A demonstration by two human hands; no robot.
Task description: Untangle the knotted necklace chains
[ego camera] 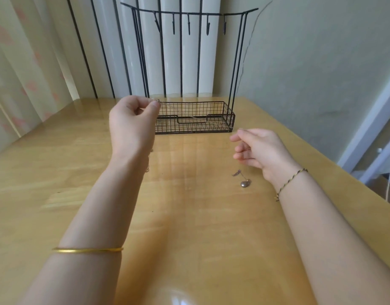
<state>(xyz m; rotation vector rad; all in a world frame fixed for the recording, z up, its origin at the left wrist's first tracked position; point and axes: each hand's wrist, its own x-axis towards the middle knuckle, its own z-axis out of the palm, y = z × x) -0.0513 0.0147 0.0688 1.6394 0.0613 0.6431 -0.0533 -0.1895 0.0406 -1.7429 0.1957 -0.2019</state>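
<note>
Fine chain (162, 102), hair-thin, pinched at one end between thumb and forefinger of the left hand (132, 122), which is raised above the table (189, 227). A faint strand seems to run off rightward across the front of the wire basket (203, 128), and a bit more dangles beside the left wrist. A second small bunch of chain (236, 173) lies on the table with a rounded metal pendant (245, 183), just below the right hand (258, 150). The right hand's fingers are loosely curled; can't tell if a strand passes through them (too thin to see).

Handling guess: very light, limp, slippery, kinks easily, links could snap if yanked. Best held close to the knot with fingertips, teased loose slackly, not pulled by the pendant. Hook rail (189, 13) stands behind the basket.
</note>
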